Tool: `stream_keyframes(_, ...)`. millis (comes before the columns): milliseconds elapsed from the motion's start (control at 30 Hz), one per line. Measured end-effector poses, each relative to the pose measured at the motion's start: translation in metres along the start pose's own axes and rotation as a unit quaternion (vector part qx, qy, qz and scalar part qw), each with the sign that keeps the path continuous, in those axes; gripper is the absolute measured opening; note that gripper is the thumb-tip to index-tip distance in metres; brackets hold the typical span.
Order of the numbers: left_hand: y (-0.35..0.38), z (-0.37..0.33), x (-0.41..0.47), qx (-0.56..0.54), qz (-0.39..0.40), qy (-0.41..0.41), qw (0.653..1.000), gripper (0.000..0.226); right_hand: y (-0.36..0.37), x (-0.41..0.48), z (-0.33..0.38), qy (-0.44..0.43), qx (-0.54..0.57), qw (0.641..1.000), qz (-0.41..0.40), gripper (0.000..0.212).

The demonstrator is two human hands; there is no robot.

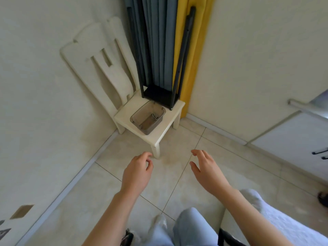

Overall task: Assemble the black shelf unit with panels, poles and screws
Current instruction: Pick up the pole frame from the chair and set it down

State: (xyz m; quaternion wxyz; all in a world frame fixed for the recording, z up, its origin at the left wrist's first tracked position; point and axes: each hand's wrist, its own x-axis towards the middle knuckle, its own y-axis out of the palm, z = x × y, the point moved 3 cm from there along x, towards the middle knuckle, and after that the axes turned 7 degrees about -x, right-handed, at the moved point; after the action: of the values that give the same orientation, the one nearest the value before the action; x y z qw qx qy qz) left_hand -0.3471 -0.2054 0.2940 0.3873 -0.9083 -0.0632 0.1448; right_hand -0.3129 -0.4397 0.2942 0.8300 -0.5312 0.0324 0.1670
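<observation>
The black shelf unit [160,95] stands on the back of a cream chair seat [156,139], its bottom panel down and tall black poles [184,48] rising in front of the curtains. A clear plastic tray [140,119] in front of it holds a few small screws [155,116]. My left hand [137,173] hovers over the floor below the chair's front corner, fingers loosely curled and holding nothing. My right hand [206,170] hovers to the right of it, fingers relaxed and spread, also holding nothing. Both hands are apart from the chair.
The cream chair back [99,68] leans against the left wall. Grey and yellow curtains [190,32] hang in the corner. A white cabinet with black handles [319,153] is at the right. My knees in light jeans [191,226] are at the bottom, over tiled floor.
</observation>
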Motion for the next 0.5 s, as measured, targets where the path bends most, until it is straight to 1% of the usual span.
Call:
stream_keyframes(133, 0.005, -0.028, 0.054, -0.01, -0.001, 0.015, 1.0, 0.022, -0.027, 0.056, -0.011, -0.009, -0.003, 1.0, -0.004, 0.042)
stream_keyframes(233, 0.015, -0.052, 0.092, -0.027, -0.015, 0.014, 0.999, 0.024, -0.048, 0.1, -0.026, -0.025, -0.012, 1.0, -0.007, 0.042)
stream_keyframes(367, 0.031, -0.086, 0.14, -0.038, -0.047, -0.003, 0.998, 0.026, -0.081, 0.162, -0.048, -0.047, -0.021, 0.999, 0.002, 0.042)
stream_keyframes(500, 0.046, -0.123, 0.184, -0.054, -0.059, -0.02, 0.997, 0.026, -0.117, 0.22, -0.068, -0.079, -0.034, 0.996, 0.015, 0.041)
